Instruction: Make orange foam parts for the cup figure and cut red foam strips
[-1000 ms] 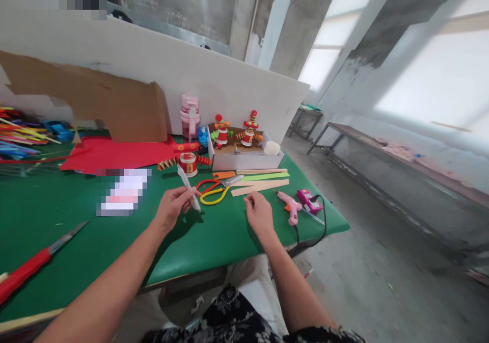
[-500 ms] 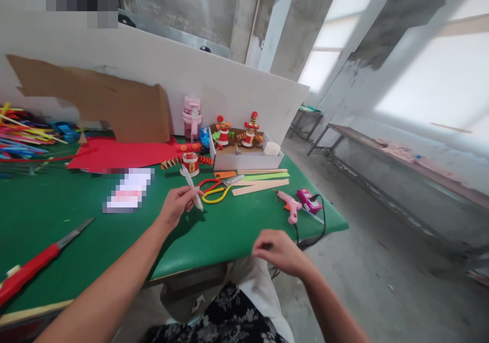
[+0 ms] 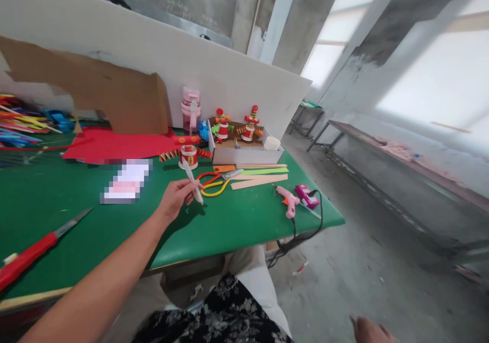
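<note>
My left hand (image 3: 174, 198) hovers over the green table (image 3: 237, 220), its fingers closed on a thin white stick (image 3: 191, 180) that points up and away. Just beyond it lie yellow-and-red scissors (image 3: 214, 182) and a small red-and-white paper figure (image 3: 188, 156). My right hand (image 3: 372, 331) is down at the bottom edge of the view, off the table and over the floor; only part of it shows and its fingers are not clear.
A white box (image 3: 244, 152) with two paper figures stands at the back. Paper strips (image 3: 260, 176), a pink glue gun (image 3: 288, 200) with a cable, a red-handled knife (image 3: 34, 251), red paper (image 3: 114, 146), cardboard (image 3: 95, 96) and a pink bottle (image 3: 190, 109) are also on the table.
My right hand left the table by the paper strips, drew back to the table's edge, then dropped low to the right. My left hand kept its grip on the stick.
</note>
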`<action>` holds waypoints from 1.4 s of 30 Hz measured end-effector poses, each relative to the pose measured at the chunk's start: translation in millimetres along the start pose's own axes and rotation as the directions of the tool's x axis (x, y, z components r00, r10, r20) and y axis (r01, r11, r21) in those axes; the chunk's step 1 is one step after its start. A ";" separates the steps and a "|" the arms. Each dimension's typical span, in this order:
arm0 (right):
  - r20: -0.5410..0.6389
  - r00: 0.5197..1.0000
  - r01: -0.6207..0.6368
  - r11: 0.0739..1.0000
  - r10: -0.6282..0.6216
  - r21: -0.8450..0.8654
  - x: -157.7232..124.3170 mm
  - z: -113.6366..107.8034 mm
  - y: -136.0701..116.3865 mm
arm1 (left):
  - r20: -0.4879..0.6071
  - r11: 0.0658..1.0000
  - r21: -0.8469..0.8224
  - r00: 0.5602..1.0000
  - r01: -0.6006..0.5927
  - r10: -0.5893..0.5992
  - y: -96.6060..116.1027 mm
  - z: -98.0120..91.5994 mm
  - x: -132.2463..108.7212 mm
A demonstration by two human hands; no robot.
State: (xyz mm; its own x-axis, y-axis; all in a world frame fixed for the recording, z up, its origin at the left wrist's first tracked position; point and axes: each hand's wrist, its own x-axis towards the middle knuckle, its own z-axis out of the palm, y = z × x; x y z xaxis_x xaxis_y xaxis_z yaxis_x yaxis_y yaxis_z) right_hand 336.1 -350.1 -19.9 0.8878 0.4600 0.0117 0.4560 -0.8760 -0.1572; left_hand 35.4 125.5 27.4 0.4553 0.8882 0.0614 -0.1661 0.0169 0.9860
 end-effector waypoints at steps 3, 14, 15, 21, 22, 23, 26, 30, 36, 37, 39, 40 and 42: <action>-0.231 0.971 0.067 0.997 -0.056 0.038 35.3 -23.6 -39.2 | -0.001 1.000 0.013 1.000 0.009 -0.009 -1.1 0.4 1.5; -0.162 0.591 0.804 0.594 -0.790 0.032 47.6 -8.2 -274.4 | -0.033 0.999 0.033 0.999 0.004 -0.003 -0.3 -1.5 -0.7; -0.120 0.598 0.800 0.599 -0.793 0.031 47.2 -3.1 -283.3 | -0.035 0.999 0.037 0.999 0.005 -0.004 -0.4 -1.6 -0.7; -0.049 0.597 0.802 0.596 -0.801 0.041 43.6 -0.7 -280.0 | -0.020 0.999 0.042 1.000 0.015 -0.014 -1.5 -1.7 1.0; -0.052 0.598 0.801 0.596 -0.800 0.054 43.6 -3.2 -277.0 | -0.012 0.999 0.043 1.000 0.017 -0.016 -2.0 -1.2 1.5; -0.053 0.602 0.798 0.598 -0.797 0.071 44.8 -5.8 -275.5 | -0.001 0.999 0.045 1.000 0.019 -0.019 -2.7 -0.5 2.0; -0.055 0.622 0.782 0.615 -0.781 0.105 57.0 -11.0 -285.1 | 0.029 0.998 0.058 0.999 0.022 -0.024 -4.7 1.7 3.0; -0.002 0.621 0.783 0.620 -0.784 0.050 84.2 -9.4 -322.9 | 0.041 0.996 0.082 0.999 0.016 -0.020 -5.1 1.8 2.3; 0.104 0.548 0.837 0.544 -0.830 -0.066 92.3 -6.4 -341.5 | 0.010 0.996 0.091 1.000 0.010 -0.010 -3.1 -3.0 0.6; 0.102 0.539 0.842 0.533 -0.836 -0.076 89.5 -7.4 -335.6 | 0.008 0.996 0.090 1.000 0.011 -0.012 -3.4 -3.3 0.8; 0.095 0.515 0.857 0.509 -0.852 -0.084 84.1 -10.5 -321.2 | 0.014 0.996 0.090 1.000 0.016 -0.017 -4.8 -3.0 1.8; 0.087 0.505 0.862 0.499 -0.859 -0.083 82.8 -12.4 -314.7 | 0.022 0.996 0.090 1.000 0.019 -0.021 -5.9 -2.5 2.4; 0.057 0.509 0.860 0.505 -0.859 -0.081 85.1 -15.7 -307.0 | 0.040 0.996 0.090 0.999 0.023 -0.027 -7.9 -1.0 3.6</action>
State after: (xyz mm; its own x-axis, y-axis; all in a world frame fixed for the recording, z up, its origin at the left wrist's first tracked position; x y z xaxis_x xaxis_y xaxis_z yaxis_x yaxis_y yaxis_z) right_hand 272.7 -44.3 44.9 0.0571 0.9948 0.0843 0.9983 -0.0582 0.0103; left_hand 37.5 129.1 19.7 0.4940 0.8685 0.0412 -0.0758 -0.0042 0.9971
